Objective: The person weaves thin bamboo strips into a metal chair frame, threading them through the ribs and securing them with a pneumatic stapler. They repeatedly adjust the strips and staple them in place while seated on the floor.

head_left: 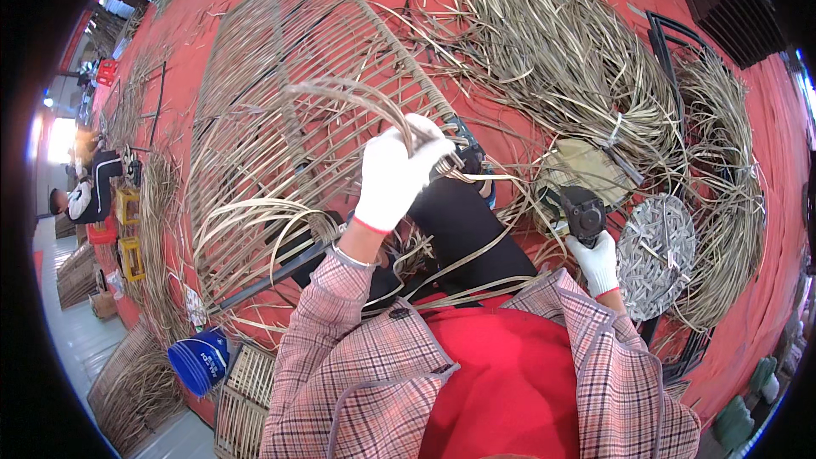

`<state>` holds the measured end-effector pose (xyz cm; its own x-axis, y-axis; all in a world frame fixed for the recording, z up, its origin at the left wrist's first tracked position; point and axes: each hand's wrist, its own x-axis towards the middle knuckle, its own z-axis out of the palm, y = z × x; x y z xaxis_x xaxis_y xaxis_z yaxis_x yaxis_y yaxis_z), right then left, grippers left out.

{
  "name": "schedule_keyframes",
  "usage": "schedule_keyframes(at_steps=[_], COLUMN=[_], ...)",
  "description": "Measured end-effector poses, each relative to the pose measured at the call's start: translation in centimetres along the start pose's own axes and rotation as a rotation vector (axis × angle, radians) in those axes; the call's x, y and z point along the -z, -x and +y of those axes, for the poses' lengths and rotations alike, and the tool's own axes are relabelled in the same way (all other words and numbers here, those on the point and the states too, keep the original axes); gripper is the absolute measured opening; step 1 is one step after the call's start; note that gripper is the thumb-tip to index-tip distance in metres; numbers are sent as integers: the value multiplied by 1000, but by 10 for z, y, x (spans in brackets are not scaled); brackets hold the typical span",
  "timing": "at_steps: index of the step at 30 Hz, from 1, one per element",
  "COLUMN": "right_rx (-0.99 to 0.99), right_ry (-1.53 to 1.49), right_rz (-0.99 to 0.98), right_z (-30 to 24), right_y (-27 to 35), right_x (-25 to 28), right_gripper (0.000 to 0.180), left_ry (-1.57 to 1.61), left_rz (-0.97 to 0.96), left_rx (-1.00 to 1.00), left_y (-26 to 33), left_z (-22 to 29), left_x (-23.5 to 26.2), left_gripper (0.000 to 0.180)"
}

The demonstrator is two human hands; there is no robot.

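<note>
Rattan strips (357,98) arching leftward from left hand (395,174)

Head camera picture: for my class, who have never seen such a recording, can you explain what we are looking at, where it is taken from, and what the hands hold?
The picture comes from a wide fisheye camera worn on a person's head, looking down, so straight edges bend. The left hand, in a white glove, grips a bundle of cane strips at the edge of a half-woven frame. The right hand, also gloved, holds a black power tool. On the red floor lie loose strip bundles, a round woven disc and a blue bucket. Another person sits far left.
</note>
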<state>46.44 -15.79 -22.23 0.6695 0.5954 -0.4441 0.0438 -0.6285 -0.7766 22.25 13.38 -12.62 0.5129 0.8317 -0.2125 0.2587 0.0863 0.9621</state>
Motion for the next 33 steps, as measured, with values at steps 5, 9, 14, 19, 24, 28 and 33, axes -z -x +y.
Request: schedule_keyframes(at_steps=[5,9,14,19,24,28,33], right_rx=[34,70,149,288,422,675,438], right_ry=[-8,-51,-15,458,544,635,660], right_rz=[-36,-74,-137,-246,-443,-459,-538], right_z=[-6,-15,-56,-118,-183,-238,-277], right_y=[9,7,7,16,15,17,19], right_x=[-2,-4,-3,17,30,24,12], right_gripper=[30,28,30,38,63,38,47], left_ry=[14,-47,-127,-213,-353,-480,-622], left_rz=[135,210,258,250,260,318,383], left_rx=[-48,-76,-241,-250,-322,-359,-400], left_y=[-17,-19,-21,-20,-22,-22,-21], left_z=[5,-3,-12,-13,-15,-18,-21], left_x=[-13,-18,-20,-19,-17,-20,-23], left_gripper=[14,16,19,21,21,28,35])
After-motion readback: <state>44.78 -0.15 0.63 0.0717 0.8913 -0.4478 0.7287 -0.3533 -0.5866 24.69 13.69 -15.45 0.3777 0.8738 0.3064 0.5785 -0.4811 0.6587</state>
